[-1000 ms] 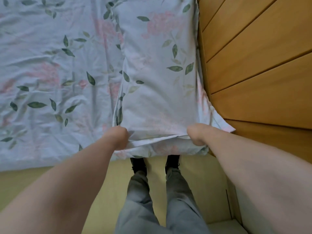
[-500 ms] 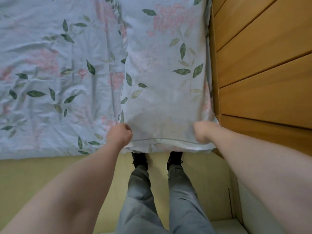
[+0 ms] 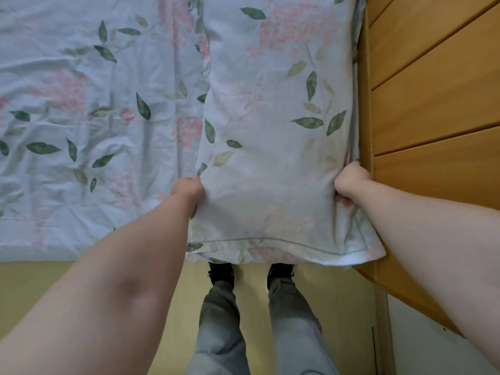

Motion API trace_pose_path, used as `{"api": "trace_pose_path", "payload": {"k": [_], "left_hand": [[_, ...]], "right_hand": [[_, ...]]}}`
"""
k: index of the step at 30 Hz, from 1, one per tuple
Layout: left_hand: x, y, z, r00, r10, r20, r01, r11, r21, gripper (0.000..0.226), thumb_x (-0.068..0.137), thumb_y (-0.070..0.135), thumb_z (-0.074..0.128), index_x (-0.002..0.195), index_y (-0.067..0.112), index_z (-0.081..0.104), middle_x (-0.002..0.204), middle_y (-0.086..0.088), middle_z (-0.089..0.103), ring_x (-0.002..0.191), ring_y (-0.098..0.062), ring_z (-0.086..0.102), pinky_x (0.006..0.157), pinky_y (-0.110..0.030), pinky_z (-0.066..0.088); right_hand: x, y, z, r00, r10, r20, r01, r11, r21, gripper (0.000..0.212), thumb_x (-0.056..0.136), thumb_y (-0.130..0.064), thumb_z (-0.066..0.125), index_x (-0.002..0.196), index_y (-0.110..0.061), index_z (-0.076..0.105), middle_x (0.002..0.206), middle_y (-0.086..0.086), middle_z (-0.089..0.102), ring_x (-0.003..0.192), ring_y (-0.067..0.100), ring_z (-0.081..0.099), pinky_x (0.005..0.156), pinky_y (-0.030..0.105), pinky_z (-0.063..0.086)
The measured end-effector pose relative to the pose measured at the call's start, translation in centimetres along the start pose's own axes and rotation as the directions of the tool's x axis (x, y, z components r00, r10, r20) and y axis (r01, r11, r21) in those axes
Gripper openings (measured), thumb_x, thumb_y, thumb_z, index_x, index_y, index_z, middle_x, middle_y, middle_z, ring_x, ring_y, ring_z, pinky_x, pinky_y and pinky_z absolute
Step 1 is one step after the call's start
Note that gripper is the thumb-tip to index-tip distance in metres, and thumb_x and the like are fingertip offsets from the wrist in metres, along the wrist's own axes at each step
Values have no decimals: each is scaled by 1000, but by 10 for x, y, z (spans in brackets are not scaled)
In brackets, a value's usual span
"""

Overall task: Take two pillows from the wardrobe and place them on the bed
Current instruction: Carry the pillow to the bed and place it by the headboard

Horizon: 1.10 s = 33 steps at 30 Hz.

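A pillow (image 3: 273,125) in a pale blue case with green leaves and pink flowers lies on the bed (image 3: 81,109), close against the wooden headboard (image 3: 433,98). Its near end hangs over the bed's edge. My left hand (image 3: 188,186) grips the pillow's left side, fingers closed on the fabric. My right hand (image 3: 350,182) grips the right side, wedged between the pillow and the headboard. The bed sheet has the same print. No second pillow and no wardrobe are in view.
The headboard's wooden planks fill the right side. Below the bed's edge lie a yellowish floor (image 3: 162,307) and my legs in grey trousers (image 3: 257,334) with dark shoes. A pale surface (image 3: 422,355) shows at the bottom right.
Both hands have slid from the pillow's near end up along its sides. The pillow's near end now overhangs the bed's edge more.
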State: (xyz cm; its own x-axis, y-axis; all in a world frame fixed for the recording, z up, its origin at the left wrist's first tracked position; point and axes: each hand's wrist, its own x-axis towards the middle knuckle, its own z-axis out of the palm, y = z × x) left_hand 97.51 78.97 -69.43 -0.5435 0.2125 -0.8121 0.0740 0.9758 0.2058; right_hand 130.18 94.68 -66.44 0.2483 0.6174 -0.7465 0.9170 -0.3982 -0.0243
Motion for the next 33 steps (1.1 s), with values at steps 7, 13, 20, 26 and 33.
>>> {"api": "trace_pose_path", "payload": {"k": [7,13,20,26,33], "left_hand": [[-7,-2,-7,973,-22,231,136,862,-488,9,84,10,67,89,3,70,72,-6,75,58,-17,70,49,-23,55],[7,20,-40,982,11,187,102,807,-581,43,67,22,73,107,6,71,82,-11,62,67,-23,58,53,-25,48],[20,13,-33,949,83,-305,-155,963,-219,29,93,35,59,102,12,73,105,-14,73,100,-33,67,89,-38,53],[19,14,-5,956,59,-287,-17,989,144,33,99,18,51,119,-5,63,128,-25,62,120,-41,59,96,-40,48],[23,-17,-1,993,29,-117,-36,998,-58,58,96,49,41,127,4,61,135,-25,56,124,-41,52,110,-48,38]], "right_hand": [[-2,17,6,993,-109,-40,102,984,-144,47,83,-22,49,126,-4,45,118,23,65,104,41,65,78,38,54],[-7,18,2,983,-179,-44,168,970,-176,35,89,-24,53,121,-10,53,123,20,62,109,41,61,82,39,52],[-7,19,13,994,-110,-24,105,980,-169,63,90,-26,56,144,-8,30,149,23,37,128,44,49,95,43,48],[-2,20,23,987,-136,81,147,976,-159,72,83,-35,53,148,-14,33,153,23,32,139,41,37,100,39,45],[-6,30,21,968,-241,66,250,951,-184,45,87,-26,56,131,-17,57,127,19,64,116,40,60,89,37,53]]}}
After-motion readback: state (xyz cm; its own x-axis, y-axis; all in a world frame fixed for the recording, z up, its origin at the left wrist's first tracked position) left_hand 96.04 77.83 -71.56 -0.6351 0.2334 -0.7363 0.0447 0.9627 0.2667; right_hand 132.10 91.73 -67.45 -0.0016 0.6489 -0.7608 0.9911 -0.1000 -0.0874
